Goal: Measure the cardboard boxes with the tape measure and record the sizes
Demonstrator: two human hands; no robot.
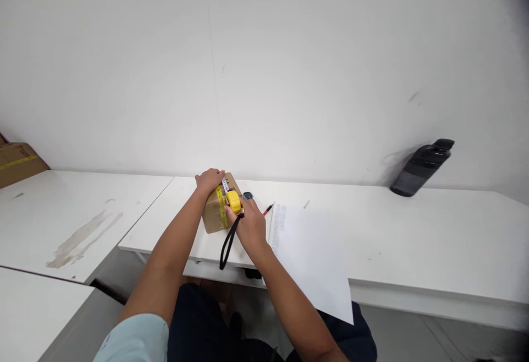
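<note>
A small brown cardboard box (212, 214) with yellow tape stands on the white table (392, 224) in front of me. My left hand (209, 179) lies over the box's far top edge, fingers curled down on it. My right hand (250, 224) grips a yellow tape measure (233, 201) held against the box's top right, with a short length of blade drawn out across the top toward the left hand. The tape measure's black wrist strap (228, 243) hangs down past the table's front edge.
A sheet of white paper (308, 257) lies right of the box and overhangs the table edge. A red pen (268, 209) lies beside it. A dark bottle (419, 168) leans against the wall at the right. A second table (74, 213) and a cardboard carton (19, 162) sit at the left.
</note>
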